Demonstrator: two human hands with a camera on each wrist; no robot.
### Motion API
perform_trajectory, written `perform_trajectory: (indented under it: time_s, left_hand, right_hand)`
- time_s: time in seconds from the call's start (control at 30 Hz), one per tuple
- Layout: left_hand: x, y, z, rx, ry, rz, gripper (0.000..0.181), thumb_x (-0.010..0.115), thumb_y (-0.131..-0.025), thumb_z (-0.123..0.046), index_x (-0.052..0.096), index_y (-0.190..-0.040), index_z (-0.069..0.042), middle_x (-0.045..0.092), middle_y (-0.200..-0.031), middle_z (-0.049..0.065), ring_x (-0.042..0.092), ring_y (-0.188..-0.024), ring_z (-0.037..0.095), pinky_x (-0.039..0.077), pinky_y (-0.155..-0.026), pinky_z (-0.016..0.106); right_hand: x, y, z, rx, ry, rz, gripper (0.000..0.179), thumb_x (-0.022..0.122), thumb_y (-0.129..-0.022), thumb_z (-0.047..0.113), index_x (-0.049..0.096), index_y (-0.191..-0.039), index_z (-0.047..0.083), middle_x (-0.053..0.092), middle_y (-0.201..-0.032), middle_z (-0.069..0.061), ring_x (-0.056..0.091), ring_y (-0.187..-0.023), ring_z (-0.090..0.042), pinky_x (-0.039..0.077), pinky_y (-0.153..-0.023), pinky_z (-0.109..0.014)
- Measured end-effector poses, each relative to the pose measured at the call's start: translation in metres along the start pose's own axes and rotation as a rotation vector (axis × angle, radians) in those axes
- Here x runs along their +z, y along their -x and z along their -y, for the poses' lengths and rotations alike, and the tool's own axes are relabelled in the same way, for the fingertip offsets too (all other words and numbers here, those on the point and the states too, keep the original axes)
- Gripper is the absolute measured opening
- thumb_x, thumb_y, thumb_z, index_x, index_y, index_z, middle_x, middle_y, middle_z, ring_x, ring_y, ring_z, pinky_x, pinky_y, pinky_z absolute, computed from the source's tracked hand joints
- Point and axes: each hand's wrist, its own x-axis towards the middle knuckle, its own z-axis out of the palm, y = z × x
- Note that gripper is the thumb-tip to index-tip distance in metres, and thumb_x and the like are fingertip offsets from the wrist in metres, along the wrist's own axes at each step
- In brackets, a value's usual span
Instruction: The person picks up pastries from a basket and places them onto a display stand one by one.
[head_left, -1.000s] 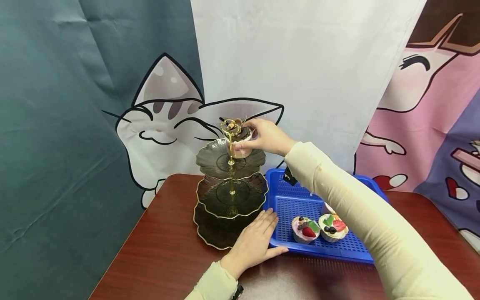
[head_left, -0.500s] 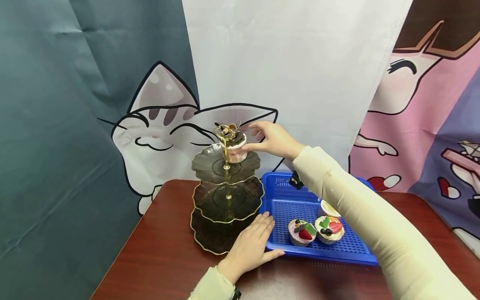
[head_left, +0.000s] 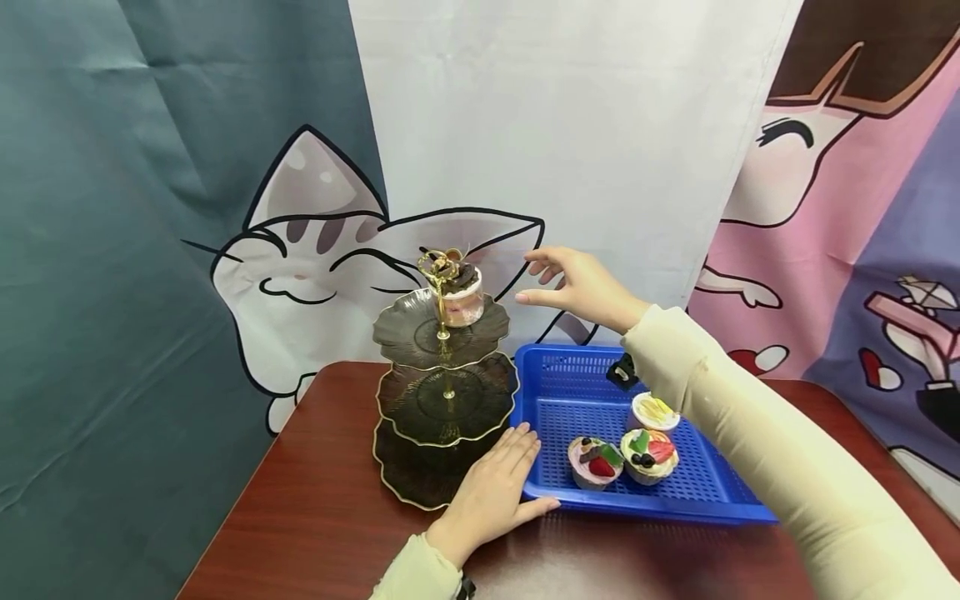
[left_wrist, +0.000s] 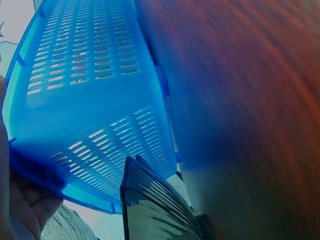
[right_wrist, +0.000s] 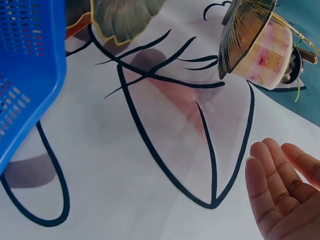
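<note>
A chocolate-topped cupcake [head_left: 462, 302] in a pink and white cup sits on the top tier of a dark three-tier cake stand [head_left: 480, 333], right of its gold post. My right hand [head_left: 581, 285] is in the air to the right of that cupcake, fingers apart and holding nothing. In the right wrist view, a gap shows between the hand [right_wrist: 285, 192] and the cupcake [right_wrist: 265, 55]. My left hand [head_left: 491, 492] rests, fingers extended, on the near left corner of the blue plastic basket [head_left: 555, 497], beside the stand's lowest plate.
Three cupcakes stand in the basket: one with a strawberry and chocolate [head_left: 596, 463], one with strawberry and blueberries [head_left: 650, 457], and one with a yellow topping [head_left: 654, 412]. The basket and stand share a reddish wooden table [head_left: 300, 500]. Behind hangs a cartoon-printed cloth [head_left: 600, 125].
My right hand has let go of the chocolate cupcake on the top tier and drawn away to the right. The left hand stays on the basket's corner. The head view has shifted slightly.
</note>
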Motion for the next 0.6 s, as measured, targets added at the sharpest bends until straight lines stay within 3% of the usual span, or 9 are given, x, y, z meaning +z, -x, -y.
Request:
perform_trajectory:
  time_s: [0.33, 0.6]
  left_hand:
    - [0.0, 0.0, 0.001, -0.007, 0.002, -0.001, 0.073, 0.059, -0.083, -0.064, 0.061, -0.128, -0.005, 0.059, -0.135, 0.009, 0.048, -0.135, 0.021, 0.036, -0.116, 0.029]
    - [0.001, 0.001, 0.001, -0.005, 0.009, -0.004, 0.073, 0.059, -0.083, -0.063, 0.061, -0.127, -0.005, 0.059, -0.136, 0.009, 0.048, -0.134, 0.02, 0.036, -0.116, 0.029]
  right_hand:
    - [-0.003, 0.026, -0.017, 0.014, -0.008, 0.0, 0.062, 0.071, -0.085, 0.036, 0.051, -0.136, 0.008, 0.062, -0.121, -0.012, 0.061, -0.106, -0.026, 0.053, -0.091, -0.044]
    - [0.001, 0.048, -0.039, 0.025, 0.02, 0.005, 0.057, 0.072, -0.085, 0.034, 0.055, -0.132, 0.006, 0.064, -0.115, -0.01, 0.062, -0.099, -0.023, 0.054, -0.084, -0.04]
